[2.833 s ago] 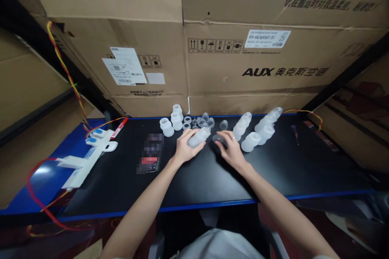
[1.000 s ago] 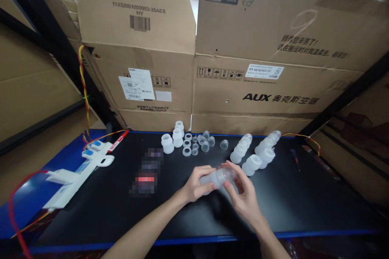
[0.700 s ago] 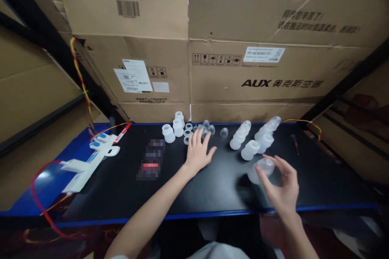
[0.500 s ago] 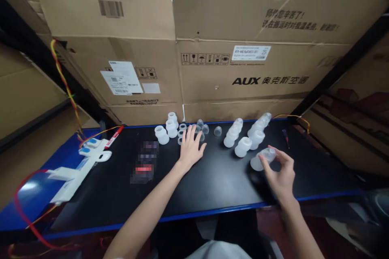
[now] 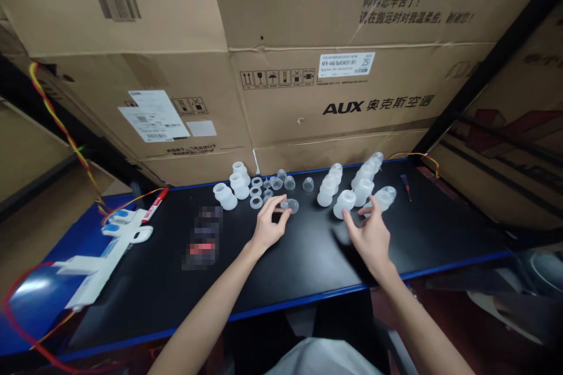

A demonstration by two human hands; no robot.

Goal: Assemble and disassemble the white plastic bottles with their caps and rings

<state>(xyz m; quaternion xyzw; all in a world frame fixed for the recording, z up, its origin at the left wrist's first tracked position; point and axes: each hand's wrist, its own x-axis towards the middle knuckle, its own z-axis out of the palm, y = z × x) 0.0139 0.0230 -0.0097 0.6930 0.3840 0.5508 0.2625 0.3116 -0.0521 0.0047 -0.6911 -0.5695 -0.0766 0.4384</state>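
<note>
My left hand [image 5: 269,225] pinches a small clear dome cap [image 5: 290,205] above the middle of the black table. To the right, my right hand [image 5: 370,235] is open, its thumb close to a frosted white bottle [image 5: 345,204]; touching or apart, I cannot tell. Just behind its fingertips stands a bottle with a clear cap [image 5: 385,198]. Several more capped bottles [image 5: 329,187] form rows behind. Loose clear domes [image 5: 308,184] and white rings [image 5: 255,192] lie behind my left hand. Several uncapped bottles [image 5: 225,195] stand to the left.
Tall cardboard boxes [image 5: 281,105] wall off the back. At the left are a white power strip [image 5: 109,252] with cables and a red marker [image 5: 155,205]. A small screwdriver [image 5: 406,187] lies at the right. The table's blue front edge [image 5: 308,297] runs near me.
My right hand has let go of the capped bottle, which now stands on the table, and moved left. My left hand has picked up a clear dome cap and drawn it nearer.
</note>
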